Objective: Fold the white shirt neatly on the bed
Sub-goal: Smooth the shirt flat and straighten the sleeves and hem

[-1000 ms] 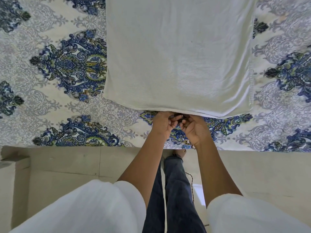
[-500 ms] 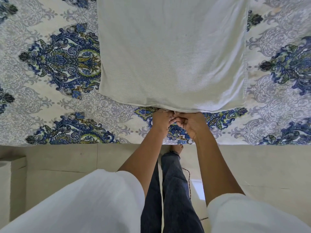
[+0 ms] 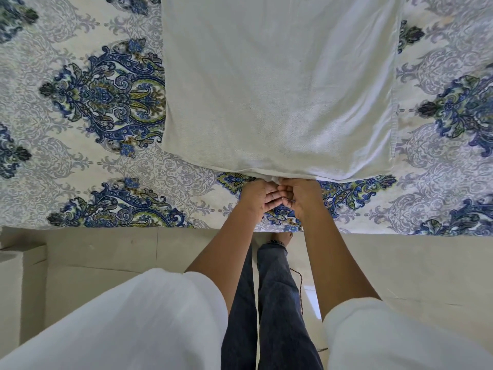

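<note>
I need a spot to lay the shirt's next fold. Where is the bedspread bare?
Bare bedspread lies left of the white shirt; a narrower strip runs along its right edge. The near edge is crowded: left hand and right hand meet at the hem.

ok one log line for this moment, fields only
stage: fold in progress | white shirt: flat on patterned bedsheet | left hand: at near hem, fingers curled | right hand: at near hem, touching left | grip: unclear

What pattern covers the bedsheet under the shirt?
Blue-green paisley medallions on white bedsheet, head view.
</note>
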Demonstrator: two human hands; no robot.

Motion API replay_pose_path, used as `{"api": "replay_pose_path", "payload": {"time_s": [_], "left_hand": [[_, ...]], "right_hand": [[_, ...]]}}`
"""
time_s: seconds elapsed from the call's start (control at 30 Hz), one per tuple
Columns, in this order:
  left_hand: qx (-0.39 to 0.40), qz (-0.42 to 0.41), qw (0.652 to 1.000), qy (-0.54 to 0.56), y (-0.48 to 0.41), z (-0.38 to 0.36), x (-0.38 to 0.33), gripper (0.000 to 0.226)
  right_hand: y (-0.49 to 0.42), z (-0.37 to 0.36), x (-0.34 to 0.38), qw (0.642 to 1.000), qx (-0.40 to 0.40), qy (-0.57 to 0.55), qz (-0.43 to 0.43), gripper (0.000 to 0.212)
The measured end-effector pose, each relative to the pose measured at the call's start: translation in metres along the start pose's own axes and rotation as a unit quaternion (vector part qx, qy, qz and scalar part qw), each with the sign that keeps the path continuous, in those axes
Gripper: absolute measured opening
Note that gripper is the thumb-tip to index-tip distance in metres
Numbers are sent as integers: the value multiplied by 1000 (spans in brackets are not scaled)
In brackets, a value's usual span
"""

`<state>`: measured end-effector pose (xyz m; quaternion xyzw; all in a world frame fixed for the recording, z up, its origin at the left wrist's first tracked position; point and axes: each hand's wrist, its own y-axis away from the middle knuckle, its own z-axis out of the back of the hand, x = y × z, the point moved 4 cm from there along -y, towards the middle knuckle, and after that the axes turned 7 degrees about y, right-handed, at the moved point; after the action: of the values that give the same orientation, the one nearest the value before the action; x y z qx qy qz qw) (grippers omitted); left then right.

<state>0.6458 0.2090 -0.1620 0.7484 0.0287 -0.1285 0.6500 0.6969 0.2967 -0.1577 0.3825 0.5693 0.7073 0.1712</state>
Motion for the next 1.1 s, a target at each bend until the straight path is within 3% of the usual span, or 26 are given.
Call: {"api": "replay_pose_path", "payload": {"time_s": [0.13,0.4,0.47,0.6,0.67,0.77,0.83,0.93,1.03,1.1], "left_hand": [[35,-14,999,12,7,5,-3,16],[-36,-78,996,-2,3,9,-9,5],[-51,-76,996,9,2,8,-10,12],[-38,-43,997,49,5,15,-7,13],[-75,-61,992,87,10,27,-12,13],[-134,-119,973,146,14,58,-30,15],[-161,-164,953,196,15,80,-47,14],[-210,-238,926,204,21,103,-79,21],[-254,-301,897,202,23,120,-106,26],[-307,-356,876,105,28,132,-117,23]], "right_hand": [[1,2,1,1000,6,25,-4,17],[2,4,-3,998,13,56,22,17],[4,7,-7,1000,25,5,6,16],[4,28,-10,973,10,-227,-25,22],[4,41,-11,966,-11,-256,-26,21],[9,43,-12,983,-29,-172,-54,19],[18,24,-12,991,19,-113,-66,19],[27,-20,-11,987,93,-116,-57,15],[25,-54,-12,983,60,-163,-53,13],[24,-66,-14,983,3,-174,-59,16]]}}
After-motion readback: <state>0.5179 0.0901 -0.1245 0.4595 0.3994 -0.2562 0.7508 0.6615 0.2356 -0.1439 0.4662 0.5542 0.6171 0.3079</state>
